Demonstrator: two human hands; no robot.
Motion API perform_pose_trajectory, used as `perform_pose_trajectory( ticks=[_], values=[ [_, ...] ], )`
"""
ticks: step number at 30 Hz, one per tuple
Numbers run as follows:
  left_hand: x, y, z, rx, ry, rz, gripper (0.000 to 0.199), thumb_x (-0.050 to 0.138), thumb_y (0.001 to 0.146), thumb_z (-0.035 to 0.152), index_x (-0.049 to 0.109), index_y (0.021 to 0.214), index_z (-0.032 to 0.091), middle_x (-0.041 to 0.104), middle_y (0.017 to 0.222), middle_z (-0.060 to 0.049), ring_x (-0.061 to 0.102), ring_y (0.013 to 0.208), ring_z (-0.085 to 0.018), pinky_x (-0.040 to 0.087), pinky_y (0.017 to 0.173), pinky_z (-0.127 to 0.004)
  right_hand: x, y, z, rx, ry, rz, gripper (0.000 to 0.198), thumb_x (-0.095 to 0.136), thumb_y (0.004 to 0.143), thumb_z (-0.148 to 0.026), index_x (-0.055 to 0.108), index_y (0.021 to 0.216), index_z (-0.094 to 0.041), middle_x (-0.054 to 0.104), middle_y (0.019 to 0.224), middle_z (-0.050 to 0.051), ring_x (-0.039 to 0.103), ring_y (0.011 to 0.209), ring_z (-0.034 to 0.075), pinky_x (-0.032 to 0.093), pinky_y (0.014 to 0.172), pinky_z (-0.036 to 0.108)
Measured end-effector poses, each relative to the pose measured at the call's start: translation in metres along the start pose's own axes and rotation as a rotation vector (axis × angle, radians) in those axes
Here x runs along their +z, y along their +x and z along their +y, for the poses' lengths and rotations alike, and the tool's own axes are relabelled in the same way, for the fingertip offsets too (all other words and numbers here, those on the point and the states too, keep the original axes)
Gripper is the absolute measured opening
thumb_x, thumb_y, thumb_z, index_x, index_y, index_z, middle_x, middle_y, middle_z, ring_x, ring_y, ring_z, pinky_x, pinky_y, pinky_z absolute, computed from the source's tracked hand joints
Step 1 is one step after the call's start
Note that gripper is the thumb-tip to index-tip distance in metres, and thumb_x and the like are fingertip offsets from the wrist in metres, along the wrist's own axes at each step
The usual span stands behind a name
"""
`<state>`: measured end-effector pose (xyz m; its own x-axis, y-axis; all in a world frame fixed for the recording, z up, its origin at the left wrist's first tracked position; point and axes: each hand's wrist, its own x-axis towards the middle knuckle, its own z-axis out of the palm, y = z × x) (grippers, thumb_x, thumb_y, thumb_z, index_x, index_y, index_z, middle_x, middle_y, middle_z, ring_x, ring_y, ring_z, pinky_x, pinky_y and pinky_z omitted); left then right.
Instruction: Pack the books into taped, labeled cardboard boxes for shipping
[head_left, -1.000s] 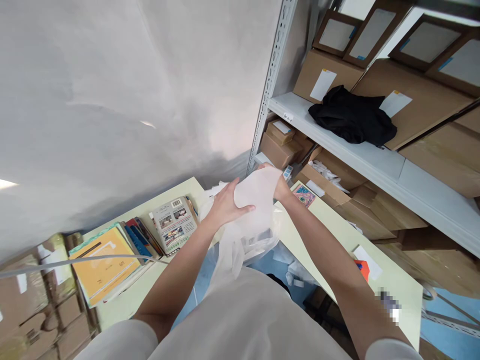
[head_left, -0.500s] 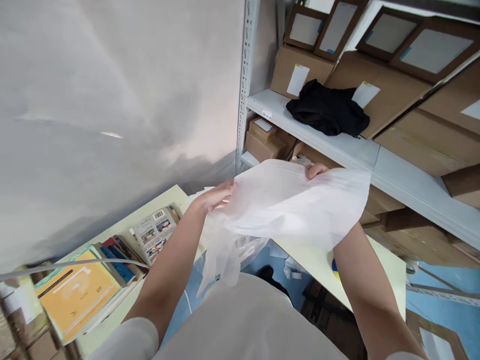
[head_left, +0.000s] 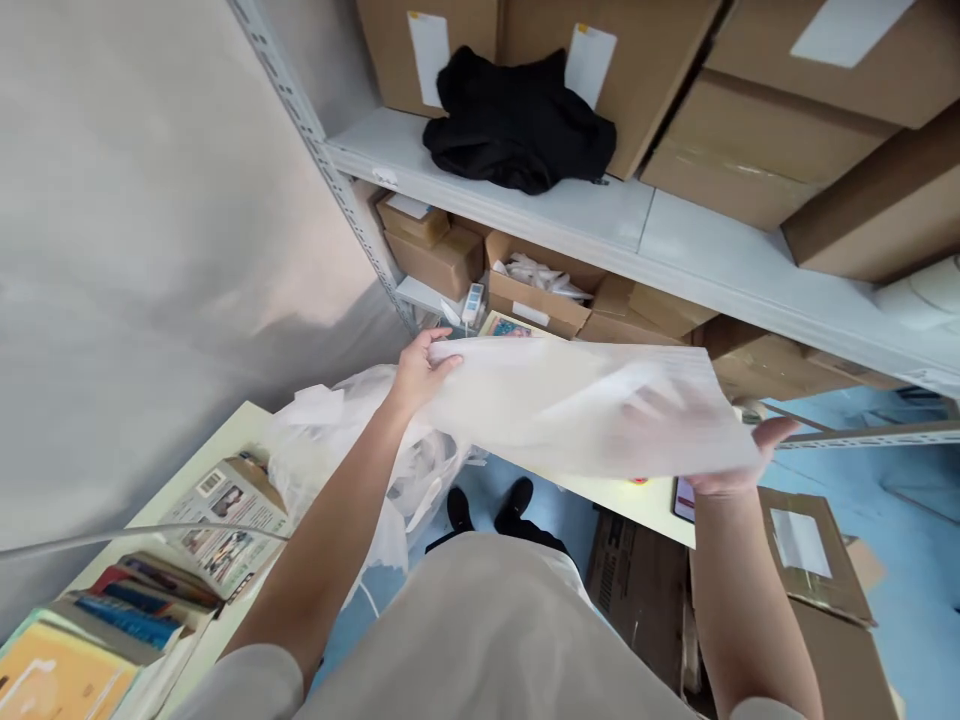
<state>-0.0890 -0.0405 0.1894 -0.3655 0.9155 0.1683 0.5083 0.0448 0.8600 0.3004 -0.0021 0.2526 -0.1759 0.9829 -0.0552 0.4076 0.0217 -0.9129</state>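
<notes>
White translucent sheet spans above pale table. Left hand grips its left end, thumb uppermost. Right hand open, spread fingers showing through sheet, thumb clear past right end. Crumpled white plastic near left hand.

the bare left arm, below a short pale-grey fabric sleeve, slants forward and inward to the bare left hand, its thumb pinched toward bent fingers. the bare right arm reaches forward, and the bare right hand is spread wide, fingers hazily veiled and pointing inward, thumb jutting outward.
</notes>
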Motion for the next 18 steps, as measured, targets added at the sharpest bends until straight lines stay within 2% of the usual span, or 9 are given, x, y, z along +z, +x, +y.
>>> perform_pose_trajectory(
  ticks=[4,6,8,10,12,13,15,18],
  values=[
    [0.043,0.006,0.004,0.066,0.099,-0.041,0.05,0.064,0.074,0.036,0.055,0.12,0.018,0.065,0.109,-0.007,0.062,0.091,-0.019,0.049,0.078,-0.029,-0.018,0.002,0.037,0.175,0.295,-0.113,0.063,0.049,0.078,-0.063,0.046,0.133,-0.031,0.061,0.123,0.013,0.063,0.099,0.032,0.052,0.073,0.047],
    [0.061,0.006,0.0,0.048,0.134,-0.058,0.048,0.063,0.075,0.035,0.055,0.119,0.019,0.064,0.112,-0.007,0.061,0.095,-0.019,0.049,0.078,-0.028,-0.022,0.006,0.058,0.247,0.328,-0.093,0.072,0.034,0.079,-0.071,0.042,0.137,-0.029,0.061,0.122,0.013,0.063,0.101,0.032,0.051,0.074,0.047],
    [0.076,0.003,-0.009,0.005,0.168,-0.076,0.047,0.062,0.076,0.035,0.054,0.119,0.019,0.065,0.11,-0.007,0.062,0.093,-0.018,0.05,0.076,-0.026,-0.026,0.012,0.081,0.29,0.369,-0.095,0.085,0.008,0.079,-0.076,0.042,0.137,-0.025,0.063,0.116,0.015,0.063,0.101,0.033,0.051,0.075,0.048],
    [0.087,-0.001,-0.021,-0.03,0.206,-0.101,0.046,0.062,0.077,0.034,0.053,0.119,0.019,0.065,0.108,-0.007,0.063,0.091,-0.018,0.05,0.075,-0.026,-0.026,0.019,0.103,0.323,0.404,-0.105,0.091,0.0,0.077,-0.077,0.046,0.133,-0.022,0.066,0.108,0.016,0.065,0.097,0.033,0.052,0.074,0.048],
    [0.096,-0.005,-0.034,-0.043,0.249,-0.122,0.044,0.061,0.078,0.034,0.052,0.119,0.021,0.065,0.109,-0.007,0.063,0.093,-0.018,0.05,0.08,-0.027,-0.02,0.025,0.124,0.352,0.426,-0.121,0.078,0.025,0.078,-0.077,0.049,0.128,-0.022,0.067,0.103,0.015,0.065,0.093,0.032,0.052,0.075,0.047],
    [0.1,-0.006,-0.04,-0.047,0.274,-0.129,0.044,0.061,0.078,0.034,0.052,0.119,0.021,0.065,0.11,-0.007,0.063,0.095,-0.018,0.049,0.083,-0.028,-0.015,0.028,0.134,0.368,0.42,-0.118,0.071,0.043,0.076,-0.072,0.05,0.127,-0.023,0.068,0.101,0.013,0.066,0.091,0.032,0.052,0.076,0.046],
    [0.107,-0.009,-0.053,-0.075,0.33,-0.136,0.044,0.06,0.08,0.033,0.051,0.121,0.02,0.064,0.113,-0.009,0.062,0.099,-0.02,0.048,0.087,-0.03,-0.001,0.031,0.153,0.399,0.332,-0.092,0.071,0.066,0.067,-0.053,0.047,0.128,-0.023,0.068,0.096,0.01,0.066,0.087,0.031,0.052,0.077,0.047],
    [0.117,-0.011,-0.072,-0.163,0.43,-0.169,0.049,0.057,0.082,0.031,0.046,0.128,0.017,0.063,0.113,-0.012,0.063,0.098,-0.023,0.048,0.088,-0.034,0.022,0.029,0.179,0.429,-0.058,0.007,0.075,0.065,0.067,-0.037,0.039,0.135,-0.021,0.067,0.093,0.01,0.065,0.086,0.033,0.049,0.08,0.051]
  ],
)
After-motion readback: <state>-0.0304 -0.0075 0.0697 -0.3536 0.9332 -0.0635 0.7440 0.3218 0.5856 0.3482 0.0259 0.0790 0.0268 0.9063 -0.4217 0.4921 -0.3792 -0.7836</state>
